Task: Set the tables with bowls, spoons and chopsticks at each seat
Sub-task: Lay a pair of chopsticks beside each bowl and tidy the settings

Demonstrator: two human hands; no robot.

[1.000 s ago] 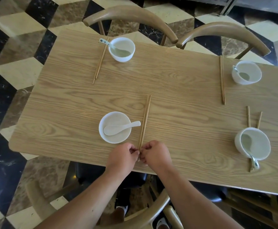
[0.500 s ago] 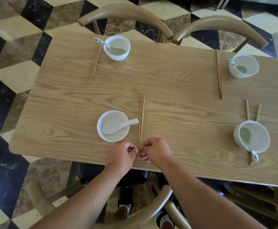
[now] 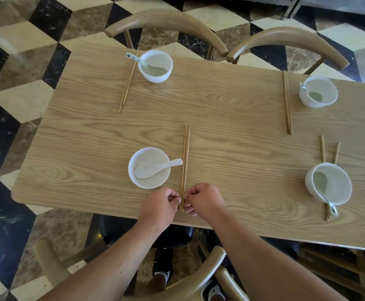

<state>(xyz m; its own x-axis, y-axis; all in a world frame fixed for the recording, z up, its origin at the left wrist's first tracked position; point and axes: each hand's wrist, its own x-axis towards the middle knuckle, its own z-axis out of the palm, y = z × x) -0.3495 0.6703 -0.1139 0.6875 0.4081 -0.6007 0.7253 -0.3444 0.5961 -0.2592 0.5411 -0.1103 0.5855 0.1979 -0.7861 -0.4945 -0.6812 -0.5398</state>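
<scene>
A pair of wooden chopsticks [image 3: 185, 157] lies straight on the wooden table [image 3: 231, 118], just right of a white bowl [image 3: 133, 172] with a white spoon [image 3: 155, 168] in it. My left hand [image 3: 158, 206] and my right hand [image 3: 205, 199] flank the pair's near end, fingers curled, pinching it from either side. Three other seats each have a bowl, a spoon and chopsticks: far left bowl [image 3: 155, 77], far right bowl [image 3: 327, 101], near right bowl [image 3: 342, 194] sitting on top of its crossed chopsticks [image 3: 322, 148].
Two wooden chairs [image 3: 168, 20] [image 3: 290, 38] stand at the far side and two more [image 3: 190, 283] at the near edge below my arms. The floor is checkered black, cream and brown tile.
The chopsticks by the near bowl have turned from slightly tilted to straight and parallel. Both hands stayed at their near end. The camera shifted a little.
</scene>
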